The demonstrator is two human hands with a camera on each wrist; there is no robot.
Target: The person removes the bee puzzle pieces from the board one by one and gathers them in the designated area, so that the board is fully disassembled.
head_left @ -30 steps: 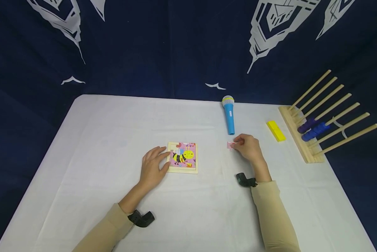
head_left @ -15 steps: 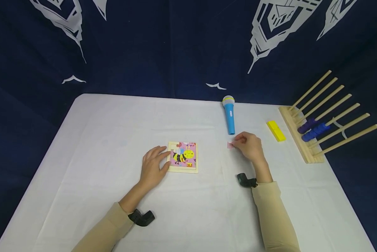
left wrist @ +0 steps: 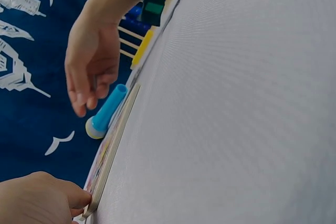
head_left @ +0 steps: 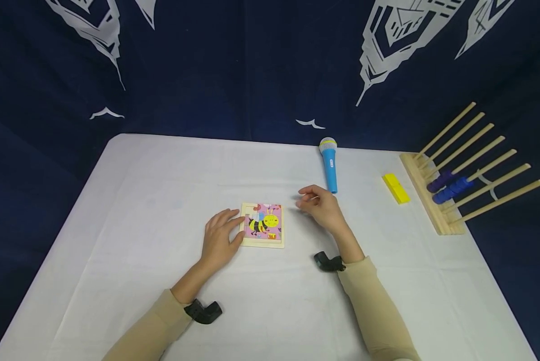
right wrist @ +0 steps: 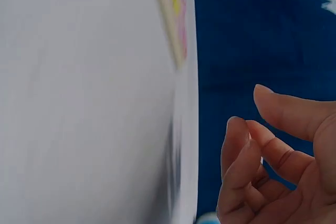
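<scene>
A small wooden tray puzzle (head_left: 262, 245) with a yellow-and-black bee on pink lies flat on the table. At its left side the thumb and extended fingers of my left hand (head_left: 220, 240) rest against the frame; the left wrist view shows them at the frame's edge. My right hand (head_left: 323, 210) is raised above the table, right of the puzzle. Its fingers are bent, and the thumb stands apart from them in the right wrist view. A thin pale edge, apparently the small pink puzzle piece (right wrist: 262, 160), shows between the fingers; most of it is hidden.
Behind the right hand lies a blue toy microphone (head_left: 330, 168). Farther right are a yellow block (head_left: 396, 188) and a wooden peg rack (head_left: 432, 200) with blue and purple rings. A dark blue patterned cloth (head_left: 184, 70) hangs beyond the white table (head_left: 139, 210).
My right hand has moved left from beside the microphone's lower end toward the puzzle. The pink piece no longer shows on the table there. The left hand keeps its place.
</scene>
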